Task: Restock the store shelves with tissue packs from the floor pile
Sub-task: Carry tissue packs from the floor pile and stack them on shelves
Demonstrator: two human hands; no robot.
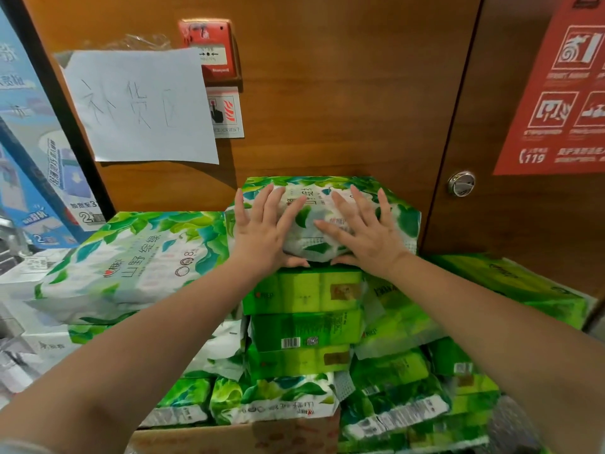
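Near: bare forearms over stacked green tissue packs [304, 329]. Far, atop pile by wood wall: leaf-print tissue pack [327, 204], left hand [262, 231] and right hand [363, 231] flat on it, fingers spread, thumbs tucked under. Risk: slick wrap slipping, toppling stack.

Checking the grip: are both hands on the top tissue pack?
Yes, the left hand and right hand lie spread on the top tissue pack.

handwritten paper sign [140, 106], fire alarm [209, 49], red poster [563, 93]
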